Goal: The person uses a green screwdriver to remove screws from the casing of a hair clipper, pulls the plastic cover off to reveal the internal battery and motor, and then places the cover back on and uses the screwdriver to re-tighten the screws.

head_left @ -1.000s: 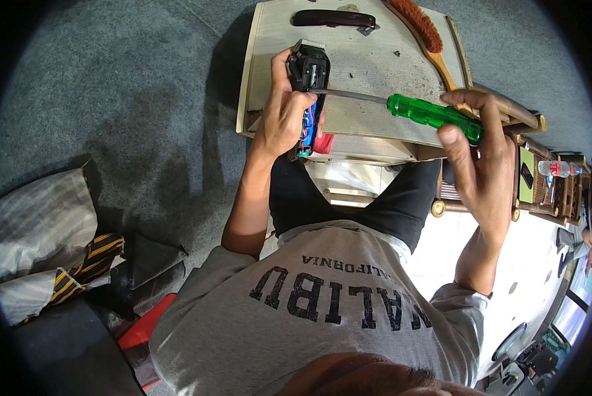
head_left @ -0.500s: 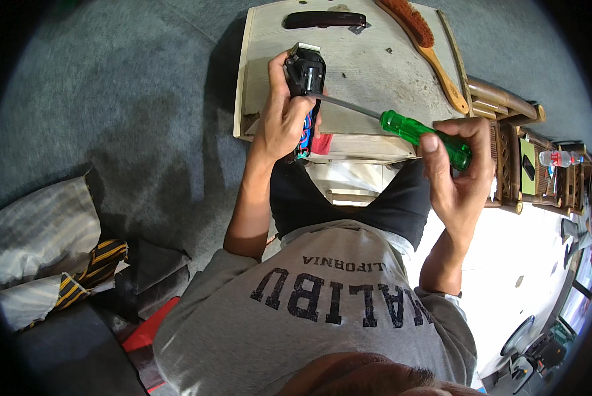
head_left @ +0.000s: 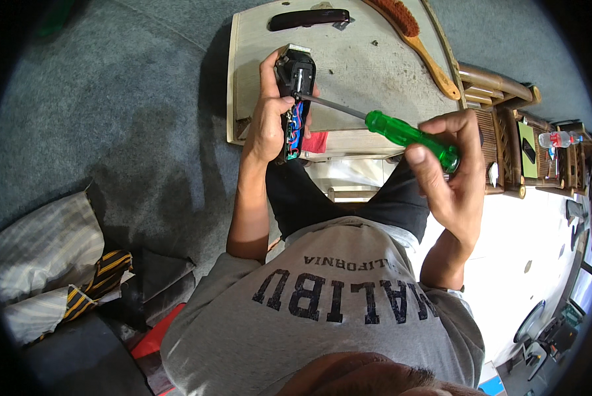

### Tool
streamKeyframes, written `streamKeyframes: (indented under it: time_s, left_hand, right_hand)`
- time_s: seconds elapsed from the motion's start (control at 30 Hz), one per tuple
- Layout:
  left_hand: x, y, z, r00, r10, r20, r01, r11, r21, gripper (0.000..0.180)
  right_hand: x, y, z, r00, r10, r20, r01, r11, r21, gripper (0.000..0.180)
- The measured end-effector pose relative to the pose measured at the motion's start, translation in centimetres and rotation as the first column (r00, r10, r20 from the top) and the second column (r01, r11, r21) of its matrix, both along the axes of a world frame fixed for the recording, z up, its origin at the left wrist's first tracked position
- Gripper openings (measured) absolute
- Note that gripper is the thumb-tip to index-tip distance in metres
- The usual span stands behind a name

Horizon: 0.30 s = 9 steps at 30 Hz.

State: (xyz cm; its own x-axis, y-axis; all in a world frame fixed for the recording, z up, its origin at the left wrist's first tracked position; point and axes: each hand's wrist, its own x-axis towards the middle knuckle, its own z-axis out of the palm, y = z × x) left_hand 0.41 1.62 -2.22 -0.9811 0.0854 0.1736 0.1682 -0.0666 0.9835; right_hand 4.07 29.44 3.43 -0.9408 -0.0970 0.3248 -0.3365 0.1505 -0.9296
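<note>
My left hand grips an opened black hair clipper, its metal blade pointing away from me. Blue and red wires and a green part show in the clipper's bare lower half. In my right hand is a screwdriver with a clear green handle, held between thumb and fingers. Its shaft runs left, and the tip meets the clipper body around the middle, near my left thumb. Whether the tip sits on a screw is too small to tell.
Beyond my hands, the pale wooden table bears a dark elongated case and a wooden-handled brush. A red cloth lies at its near edge. To the right stand bamboo furniture and a plastic bottle. Striped fabric lies at left.
Both hands, the clipper and the screwdriver sit slightly further left in view, as does the table. My left thumb has drawn back, baring more of the wires.
</note>
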Motion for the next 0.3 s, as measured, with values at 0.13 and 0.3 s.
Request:
streamKeyframes:
  time_s: [0.13, 0.3]
  left_hand:
    - [0.0, -0.2, -0.2, 1.000, -0.013, 0.000, 0.013, 1.000, 0.027, 0.080]
    - [0.0, -0.3, 0.3, 0.998, -0.058, 0.009, 0.058, 0.998, -0.037, 0.081]
  right_hand:
    - [-0.1, 0.1, 0.1, 0.998, 0.025, 0.060, -0.023, 0.999, -0.036, 0.042]
    - [0.3, 1.9, -0.8, 0.974, 0.108, 0.200, -0.116, 0.993, 0.029, 0.063]
